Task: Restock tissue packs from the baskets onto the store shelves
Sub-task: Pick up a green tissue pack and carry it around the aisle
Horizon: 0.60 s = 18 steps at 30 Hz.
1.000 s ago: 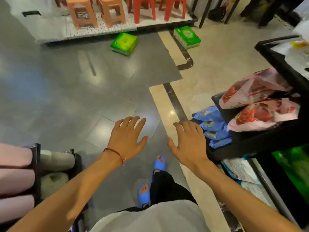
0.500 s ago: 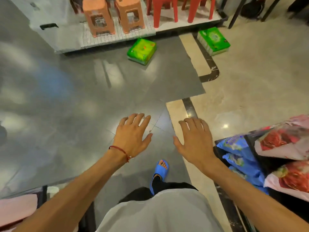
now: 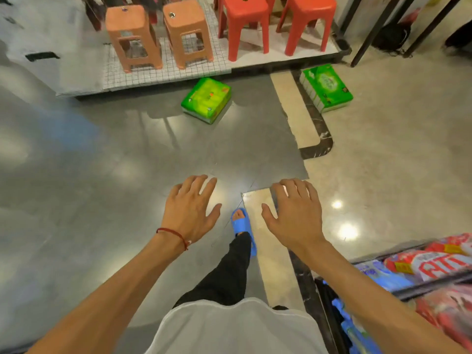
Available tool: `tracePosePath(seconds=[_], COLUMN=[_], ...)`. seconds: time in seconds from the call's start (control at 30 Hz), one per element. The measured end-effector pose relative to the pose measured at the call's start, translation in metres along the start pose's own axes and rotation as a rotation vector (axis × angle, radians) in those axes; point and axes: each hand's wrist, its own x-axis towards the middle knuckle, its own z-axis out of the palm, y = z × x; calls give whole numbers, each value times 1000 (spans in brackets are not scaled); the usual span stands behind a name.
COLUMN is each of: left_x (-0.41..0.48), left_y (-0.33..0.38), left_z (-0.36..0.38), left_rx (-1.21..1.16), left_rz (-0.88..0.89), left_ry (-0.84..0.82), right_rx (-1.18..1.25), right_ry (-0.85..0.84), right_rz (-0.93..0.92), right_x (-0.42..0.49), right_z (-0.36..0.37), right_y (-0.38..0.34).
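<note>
Two green tissue packs lie on the floor ahead. The bright green tissue pack [image 3: 206, 100] sits on the grey tiles just below the display platform. The darker green tissue pack [image 3: 326, 88] lies to its right on the beige floor. My left hand [image 3: 192, 208] and my right hand [image 3: 293, 210] hover palm down over the floor, well short of both packs, fingers spread and holding nothing. Red and blue tissue packs [image 3: 431, 261] fill a black shelf at the lower right.
A low white platform [image 3: 81, 80] at the back carries orange stools [image 3: 132, 34] and red stools [image 3: 245, 24]. Black metal legs [image 3: 370, 34] stand at the upper right. My foot in a blue slipper [image 3: 241, 226] is stepping forward between my hands.
I have walked forward: the green packs and stools are nearer and lower in view, the shelf of packs has slid down to the right, and the pink items at left are gone.
</note>
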Motion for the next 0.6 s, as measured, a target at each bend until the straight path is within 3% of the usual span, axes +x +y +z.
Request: tracePosePath(seconds=[0.27,0.6], left_x=[201,381], left_y=[-21,-45], left_z=[-14,-22], left_rx=[-18,-2], left_rz=[-67,-216], left_ry=[-19,-45], right_rx=[-22,-3], right_ry=[-44,-62], right_rz=[-45,-204], right_x=[191,408], right_z=[10,47], right_y=[62,125])
